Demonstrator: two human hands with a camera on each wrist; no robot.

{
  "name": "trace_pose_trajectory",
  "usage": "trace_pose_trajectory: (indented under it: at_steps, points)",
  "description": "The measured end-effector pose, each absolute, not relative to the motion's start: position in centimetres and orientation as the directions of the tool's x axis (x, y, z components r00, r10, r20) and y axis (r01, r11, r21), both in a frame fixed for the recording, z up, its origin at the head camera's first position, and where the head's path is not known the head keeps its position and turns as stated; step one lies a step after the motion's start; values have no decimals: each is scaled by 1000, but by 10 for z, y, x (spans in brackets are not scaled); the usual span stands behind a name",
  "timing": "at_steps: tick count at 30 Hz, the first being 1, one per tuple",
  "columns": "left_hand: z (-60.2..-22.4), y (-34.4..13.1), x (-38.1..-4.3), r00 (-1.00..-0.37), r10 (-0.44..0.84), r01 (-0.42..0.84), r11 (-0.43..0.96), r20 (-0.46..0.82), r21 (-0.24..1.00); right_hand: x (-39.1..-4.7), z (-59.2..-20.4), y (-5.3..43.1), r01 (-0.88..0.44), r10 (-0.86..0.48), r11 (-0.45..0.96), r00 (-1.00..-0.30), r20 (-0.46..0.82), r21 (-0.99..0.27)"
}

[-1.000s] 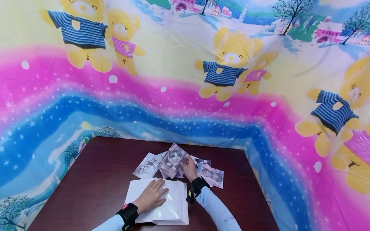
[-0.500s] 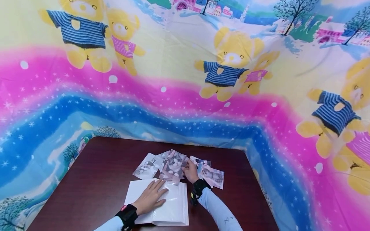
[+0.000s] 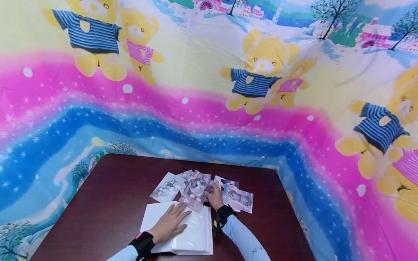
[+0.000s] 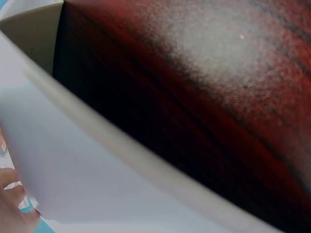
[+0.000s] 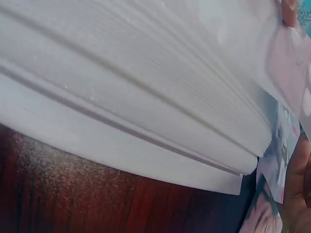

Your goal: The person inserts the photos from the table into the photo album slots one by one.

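Note:
A white photo album [image 3: 196,232] lies open on the table, clear sleeves uppermost. My left hand [image 3: 168,223] rests flat across its pages with the fingers extended. Just beyond, my right hand [image 3: 214,197] pinches the right edge of a photo of a grey-and-white cat [image 3: 197,185]. That photo's lower end overlaps the album's far edge and lies close to my left fingertips. In the right wrist view, the thick stack of album pages [image 5: 121,73] fills the middle, with the pinkish photo [image 5: 286,63] over its far corner.
Loose animal photos spread behind the album: a pale one [image 3: 167,187] at left, a kitten one [image 3: 240,198] at right, more under the held photo. The dark wooden table [image 3: 98,203] ends at a teddy-bear-print cloth [image 3: 196,119] at the back and sides.
My right hand has drawn the cat photo down toward the album and turned it more upright, so its lower end now overlaps the far edge. My left hand has stayed in place.

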State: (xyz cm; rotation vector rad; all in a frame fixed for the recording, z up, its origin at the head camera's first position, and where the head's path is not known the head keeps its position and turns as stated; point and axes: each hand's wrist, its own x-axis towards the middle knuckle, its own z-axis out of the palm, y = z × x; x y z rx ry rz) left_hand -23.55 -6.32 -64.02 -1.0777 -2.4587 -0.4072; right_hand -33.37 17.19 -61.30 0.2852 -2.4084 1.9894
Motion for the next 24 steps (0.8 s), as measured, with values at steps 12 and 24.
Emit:
trace_pose_trajectory:
  at_steps: [12, 24]
  points:
    - [-641, -64, -236, -644, 637, 740, 658, 424, 136, -342, -597, 174, -354, -286, 637, -933, 216, -684]
    - [-634, -66, -235, -689, 636, 717, 667, 349, 200, -343, -584, 170, -270, -271, 596, -954, 127, -756]
